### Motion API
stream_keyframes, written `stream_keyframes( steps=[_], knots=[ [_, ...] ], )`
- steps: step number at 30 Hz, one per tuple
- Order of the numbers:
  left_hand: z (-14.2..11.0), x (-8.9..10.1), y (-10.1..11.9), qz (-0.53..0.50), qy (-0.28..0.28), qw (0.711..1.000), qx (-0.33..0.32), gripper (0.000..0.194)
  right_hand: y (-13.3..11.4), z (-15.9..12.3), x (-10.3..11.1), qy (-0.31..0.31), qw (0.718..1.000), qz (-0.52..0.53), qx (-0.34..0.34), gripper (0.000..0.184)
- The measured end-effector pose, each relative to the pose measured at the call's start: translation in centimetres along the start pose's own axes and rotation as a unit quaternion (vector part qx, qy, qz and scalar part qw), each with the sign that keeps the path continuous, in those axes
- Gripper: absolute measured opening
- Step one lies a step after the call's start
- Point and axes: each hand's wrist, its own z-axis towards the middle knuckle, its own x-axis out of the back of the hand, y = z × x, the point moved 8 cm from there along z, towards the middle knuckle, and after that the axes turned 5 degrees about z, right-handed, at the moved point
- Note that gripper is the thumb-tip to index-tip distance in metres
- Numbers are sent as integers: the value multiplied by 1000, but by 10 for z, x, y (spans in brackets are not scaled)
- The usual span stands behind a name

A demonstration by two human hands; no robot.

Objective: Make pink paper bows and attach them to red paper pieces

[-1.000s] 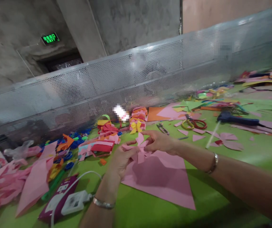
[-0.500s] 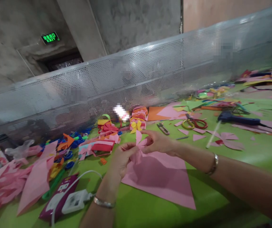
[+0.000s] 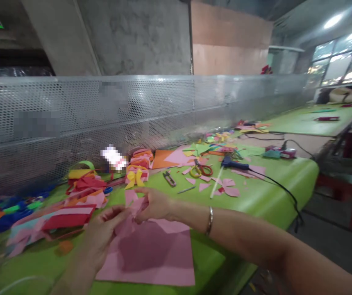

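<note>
Left hand [image 3: 102, 232] and right hand [image 3: 156, 205], fingers of both clamped on a pink cut-paper piece [image 3: 135, 205], above a flat pink paper sheet [image 3: 154, 260], glossy green surface [image 3: 255, 201] beneath

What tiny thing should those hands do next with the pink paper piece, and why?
Maybe the right hand should gently pinch the pink paper piece while the left hand steadies it. Both hands have fingers on it, a flap sticks up above them, and the blue glue gun lies on the table, in neither hand.
</note>
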Motion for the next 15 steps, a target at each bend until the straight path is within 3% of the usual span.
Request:
stream_keyframes(
  steps=[5,7,11,15],
  knots=[
    [0,15,9,-83,50,995,11,23,7,4,-7,-74,995,-69,-5,63],
    [1,20,12,-106,65,992,8,24,4,7,0,-56,988,-146,7,53],
    [2,25,12,-123,74,990,7,25,-31,9,33,29,953,-299,46,25],
    [-1,22,15,-125,47,991,-31,21,-72,-1,86,97,913,-393,46,19]
  ],
)
